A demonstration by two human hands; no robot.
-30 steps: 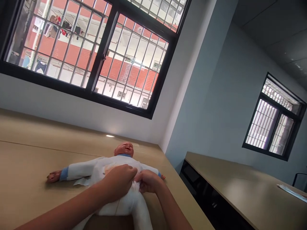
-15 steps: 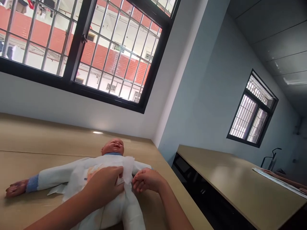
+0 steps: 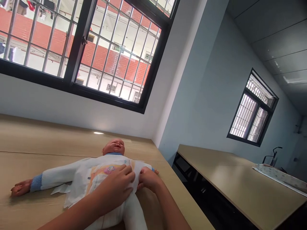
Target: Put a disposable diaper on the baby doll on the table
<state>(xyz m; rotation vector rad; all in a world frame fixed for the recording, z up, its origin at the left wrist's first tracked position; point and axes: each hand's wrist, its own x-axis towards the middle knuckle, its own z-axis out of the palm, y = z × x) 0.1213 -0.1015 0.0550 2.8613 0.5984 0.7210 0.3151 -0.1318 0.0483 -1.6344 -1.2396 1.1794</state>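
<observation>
Lying face-up on the counter (image 3: 43,140), the baby doll (image 3: 114,147) has a printed diaper (image 3: 99,175) across its front. The left hand (image 3: 121,182) blocks part of the print; the right hand (image 3: 149,180) curls at the edge; whether either grip pinches cannot be told. Rightward, another counter (image 3: 216,172) carries patterned cloth (image 3: 283,175).

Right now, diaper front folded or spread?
Spread: the printed diaper front lies out across the belly of the doll. Its edge by the right hand is partly hidden; cannot tell there.
</observation>
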